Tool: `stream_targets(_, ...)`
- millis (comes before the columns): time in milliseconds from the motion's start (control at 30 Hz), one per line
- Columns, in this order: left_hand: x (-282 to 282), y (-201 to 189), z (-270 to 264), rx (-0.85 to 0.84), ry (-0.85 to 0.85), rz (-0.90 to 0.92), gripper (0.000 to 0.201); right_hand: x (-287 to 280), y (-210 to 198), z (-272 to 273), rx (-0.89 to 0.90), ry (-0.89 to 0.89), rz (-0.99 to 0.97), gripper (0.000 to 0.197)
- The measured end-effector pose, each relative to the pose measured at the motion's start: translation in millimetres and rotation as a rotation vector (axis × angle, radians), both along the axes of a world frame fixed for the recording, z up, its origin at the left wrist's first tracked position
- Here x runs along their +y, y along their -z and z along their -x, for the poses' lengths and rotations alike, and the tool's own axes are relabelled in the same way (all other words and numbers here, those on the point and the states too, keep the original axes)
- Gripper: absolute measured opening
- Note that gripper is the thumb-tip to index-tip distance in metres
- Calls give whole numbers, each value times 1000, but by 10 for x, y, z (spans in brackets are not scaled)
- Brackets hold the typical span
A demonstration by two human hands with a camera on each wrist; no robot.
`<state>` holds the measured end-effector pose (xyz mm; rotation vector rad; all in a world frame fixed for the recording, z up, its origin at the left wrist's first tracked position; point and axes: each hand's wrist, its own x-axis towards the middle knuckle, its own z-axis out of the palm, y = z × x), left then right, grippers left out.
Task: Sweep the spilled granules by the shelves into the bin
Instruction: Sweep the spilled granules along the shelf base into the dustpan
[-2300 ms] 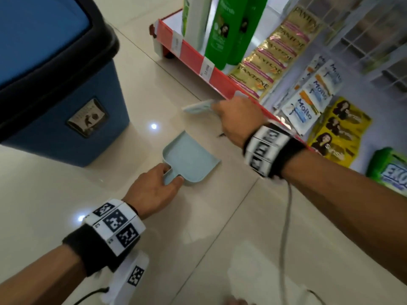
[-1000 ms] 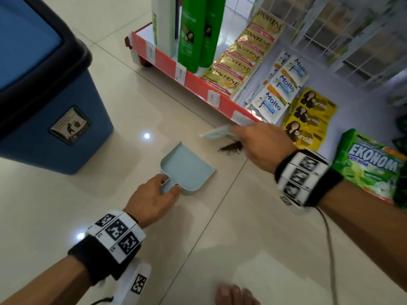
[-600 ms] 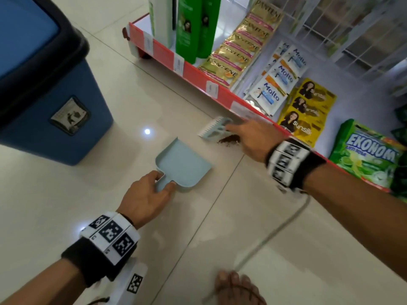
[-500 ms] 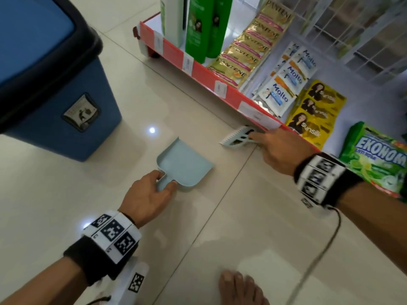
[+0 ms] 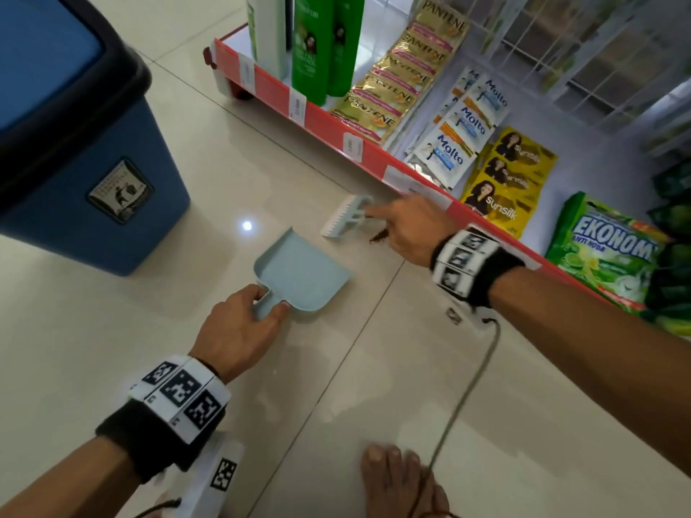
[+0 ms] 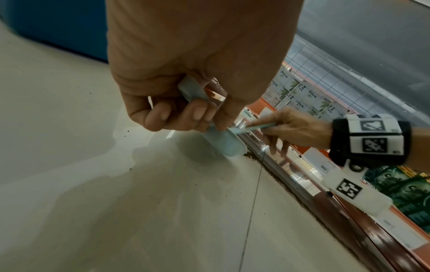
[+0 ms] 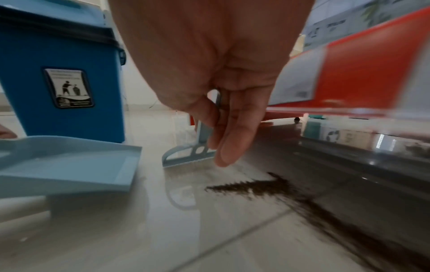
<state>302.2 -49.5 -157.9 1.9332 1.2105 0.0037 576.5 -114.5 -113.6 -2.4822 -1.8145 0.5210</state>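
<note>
A pale blue dustpan (image 5: 303, 276) lies flat on the tiled floor, its mouth toward the shelf. My left hand (image 5: 239, 327) grips its short handle (image 6: 193, 92). My right hand (image 5: 407, 226) pinches the thin handle of a small pale blue brush (image 5: 346, 218), whose head (image 7: 186, 152) stands on the floor beyond the dustpan's far corner. Dark brown granules (image 7: 263, 185) lie in a streak along the shelf's foot, just right of the brush; a small patch (image 5: 379, 237) shows under my right hand. The blue bin (image 5: 86, 173) with a black-rimmed lid stands at the left.
A low red-edged shelf (image 5: 321, 117) runs diagonally at the right, holding shampoo bottles (image 5: 310, 46), sachet strips (image 5: 396, 76) and a green detergent pack (image 5: 609, 248). A bare foot (image 5: 400, 480) and a hanging cable (image 5: 467, 390) are near the bottom edge.
My right hand has carried the brush back and forth along the shelf's foot, and the brush head now stands left of the granules. The left hand and dustpan have stayed put.
</note>
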Motion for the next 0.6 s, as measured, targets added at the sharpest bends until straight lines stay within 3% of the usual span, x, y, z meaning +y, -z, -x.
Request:
stream_targets(133,23,21,37,-8,13,-5,34,-522,-105,-274,-71,-14,33,45)
stream_targets(233,32,65,45,-19,24,-1,34,-732,-192,-312,-27,-18,-64,36)
stream_targets(367,62,118,-30,-57,14,-34,36,-600,-159,-176,114,91,-333,39)
stream_targets(467,48,123,-71,-79,26,-56,35,-312,-49,9,202,153,-409,40)
stream_targets(533,38,125,-78,-76,33,-65,35,-141,56,110,142,155,-366,39)
stream_targets(600,42,129,-76,-75,33,-57,35,-37,150,132,-54,172,-235,37)
